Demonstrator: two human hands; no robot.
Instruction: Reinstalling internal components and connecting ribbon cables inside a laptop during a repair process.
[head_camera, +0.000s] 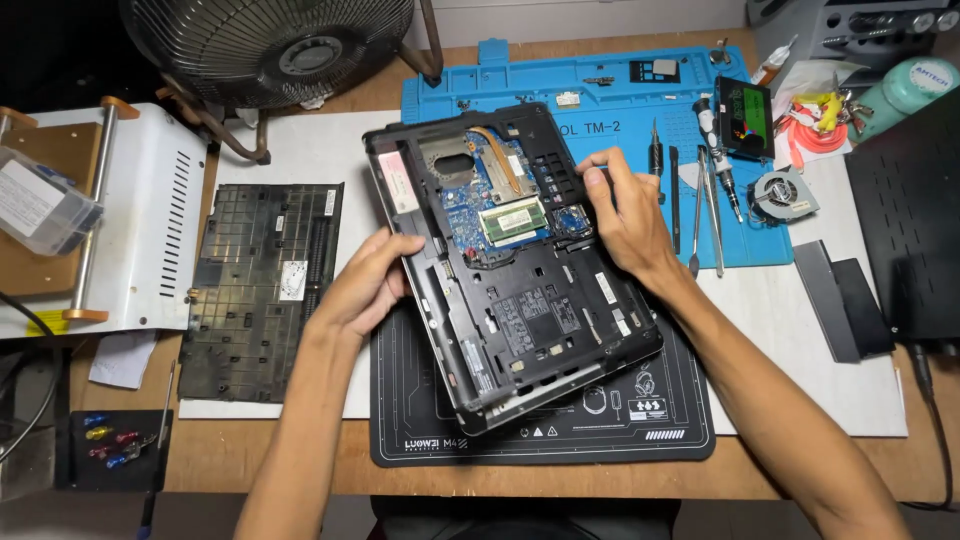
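An opened black laptop base (520, 310) lies upside down and tilted on a black work mat (600, 430). Its blue circuit board (480, 190), a copper heat pipe and a green memory module (513, 218) are exposed. My left hand (365, 285) grips the laptop's left edge, thumb on top. At the right edge near the board, my right hand (620, 215) rests with fingers pinched together; whether they pinch something small, I cannot tell.
A removed black bottom cover (260, 290) lies at the left. A blue repair mat (610, 90) behind holds screwdrivers, tweezers (705, 205) and a small cooling fan (783, 195). A desk fan (270, 45) stands at the back, a white device (150, 220) far left.
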